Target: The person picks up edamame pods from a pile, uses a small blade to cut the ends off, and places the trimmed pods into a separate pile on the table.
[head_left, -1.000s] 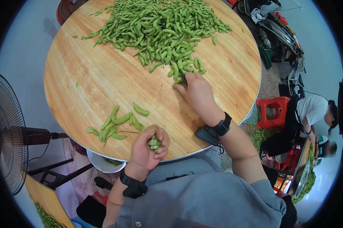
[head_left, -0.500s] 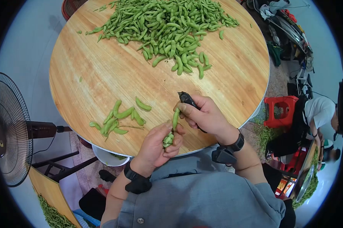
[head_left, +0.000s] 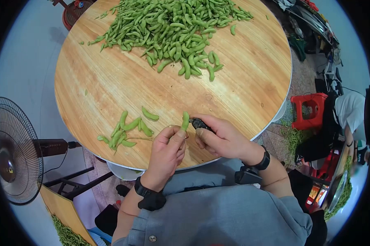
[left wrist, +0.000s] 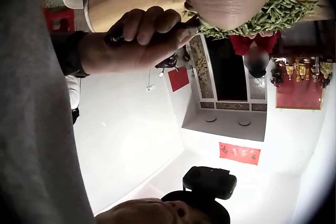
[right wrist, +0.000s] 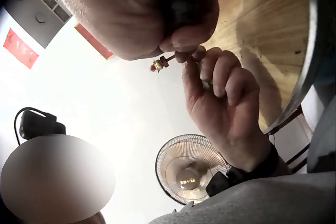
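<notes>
In the head view, the left hand (head_left: 165, 154) pinches a green pod (head_left: 185, 120) upright between thumb and finger, over the table's near part. The right hand (head_left: 222, 138) grips a small black tool (head_left: 200, 124), its tip at the pod's side. In the right wrist view, the left hand's (right wrist: 226, 95) other fingers curl over something pale, mostly hidden. A few loose pods (head_left: 131, 124) lie left of the left hand. Farther back, a large heap of pods (head_left: 164, 28) covers the table's far part.
The round wooden table (head_left: 250, 78) has a metal rim. A fan (head_left: 13, 156) stands at the left. Under the near left edge is a white bucket (head_left: 125, 172). Beyond the right edge are a red stool (head_left: 308, 110) and a seated person (head_left: 349, 110).
The right hand has come back from the heap to the left hand, bringing a pod. The left hand now holds that pod upright, and its palm has turned away from view.
</notes>
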### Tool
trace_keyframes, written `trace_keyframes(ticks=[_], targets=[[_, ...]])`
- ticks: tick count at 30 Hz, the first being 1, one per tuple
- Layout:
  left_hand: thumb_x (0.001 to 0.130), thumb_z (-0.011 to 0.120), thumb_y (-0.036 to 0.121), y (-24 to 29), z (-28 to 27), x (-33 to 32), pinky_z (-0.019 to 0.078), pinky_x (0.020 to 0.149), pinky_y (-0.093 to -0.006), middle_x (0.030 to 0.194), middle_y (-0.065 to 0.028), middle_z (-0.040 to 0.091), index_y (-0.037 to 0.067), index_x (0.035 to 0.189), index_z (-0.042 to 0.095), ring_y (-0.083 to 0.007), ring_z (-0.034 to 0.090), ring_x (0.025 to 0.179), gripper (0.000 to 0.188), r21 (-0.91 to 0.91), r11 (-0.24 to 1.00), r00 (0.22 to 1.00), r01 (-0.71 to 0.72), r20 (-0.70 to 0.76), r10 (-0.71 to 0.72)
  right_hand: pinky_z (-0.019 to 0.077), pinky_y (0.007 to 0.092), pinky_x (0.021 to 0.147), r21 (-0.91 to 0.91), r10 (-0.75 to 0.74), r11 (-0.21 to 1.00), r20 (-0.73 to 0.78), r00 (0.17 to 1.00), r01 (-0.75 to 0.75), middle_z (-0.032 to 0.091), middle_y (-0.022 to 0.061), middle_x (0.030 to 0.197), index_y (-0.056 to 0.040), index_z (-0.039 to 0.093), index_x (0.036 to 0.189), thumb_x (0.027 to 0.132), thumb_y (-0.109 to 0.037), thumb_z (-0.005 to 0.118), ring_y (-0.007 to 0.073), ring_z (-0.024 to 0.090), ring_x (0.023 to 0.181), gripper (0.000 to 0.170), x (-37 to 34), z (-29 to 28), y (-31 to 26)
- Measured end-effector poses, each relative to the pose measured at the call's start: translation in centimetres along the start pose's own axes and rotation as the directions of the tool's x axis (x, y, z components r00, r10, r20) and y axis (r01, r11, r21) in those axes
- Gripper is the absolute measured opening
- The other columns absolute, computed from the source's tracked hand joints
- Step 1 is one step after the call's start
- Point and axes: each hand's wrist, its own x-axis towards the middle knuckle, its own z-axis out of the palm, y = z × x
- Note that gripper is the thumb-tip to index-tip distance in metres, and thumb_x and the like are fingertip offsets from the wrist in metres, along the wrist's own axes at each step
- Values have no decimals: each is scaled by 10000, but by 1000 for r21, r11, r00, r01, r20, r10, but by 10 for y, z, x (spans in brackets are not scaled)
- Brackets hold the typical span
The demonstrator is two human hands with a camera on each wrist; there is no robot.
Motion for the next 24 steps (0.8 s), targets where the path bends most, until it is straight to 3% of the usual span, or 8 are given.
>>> trace_keyframes(ticks=[5, 7, 14, 15, 16, 17, 19, 24], targets=[[885, 533, 113, -2, -1, 2, 332, 480, -221, 652, -12, 466, 8, 825, 524, -85, 432, 546, 122, 452, 869, 970, -200, -35, 241, 394, 216, 487, -3, 22, 1000, -10, 1000, -22, 525, 27, 718, -60, 402, 1271, 887, -100, 404, 60, 467, 540, 387, 2, -3, 4], [845, 557, 68, 1, -3, 4, 382, 554, -265, 679, -54, 495, -14, 803, 528, -131, 487, 625, 96, 757, 507, 871, -412, 164, 464, 338, 191, 452, 124, 136, 983, 29, 990, -139, 486, -3, 700, -91, 375, 1302, 902, -92, 395, 39, 396, 512, 401, 2, -6, -2], [850, 528, 50, 10, -8, 2, 366, 492, -262, 643, -57, 482, -14, 810, 517, -130, 474, 574, 76, 813, 305, 815, -495, 313, 488, 210, 170, 385, 495, 307, 788, 199, 931, -366, 342, -48, 628, -144, 362, 1326, 911, -79, 392, 10, 242, 450, 421, 6, -6, -6], [869, 512, 70, 15, -4, -3, 328, 449, -239, 623, -38, 458, -5, 822, 516, -111, 436, 533, 89, 614, 742, 959, -270, 105, 262, 210, 170, 385, 495, 308, 788, 199, 930, -367, 342, -48, 628, -144, 362, 1326, 911, -79, 392, 10, 242, 450, 421, 5, -8, -5], [889, 495, 90, 18, -3, -6, 289, 407, -217, 603, -19, 435, 3, 834, 514, -91, 398, 492, 104, 259, 964, 998, 57, 7, -61, 206, 172, 383, 562, 293, 733, 248, 923, -384, 345, -50, 634, -139, 363, 1321, 912, -81, 392, 11, 245, 449, 414, 3, -10, -5], [889, 495, 90, 17, -7, -6, 289, 407, -217, 603, -19, 435, 3, 834, 514, -91, 398, 492, 104, 257, 965, 998, 57, 6, -61, 202, 175, 380, 623, 275, 671, 296, 915, -403, 348, -52, 641, -133, 364, 1315, 913, -83, 392, 12, 249, 447, 407, 1, -11, -5], [922, 463, 153, 12, -16, -2, 208, 371, -180, 590, 13, 382, 15, 859, 506, -57, 308, 449, 158, -264, 936, 932, 235, 336, -139, 194, 175, 380, 663, 255, 630, 314, 915, -403, 345, -52, 640, -129, 370, 1310, 915, -85, 395, 11, 244, 444, 399, -1, -9, -5], [931, 445, 216, 0, -13, 0, 204, 368, -185, 583, 12, 339, 8, 852, 493, -60, 271, 434, 227, -420, 854, 917, 307, 369, -149, 204, 175, 384, 666, 228, 650, 289, 930, -366, 355, -47, 645, -114, 397, 1280, 922, -104, 394, 12, 247, 443, 358, -2, -8, -5]])
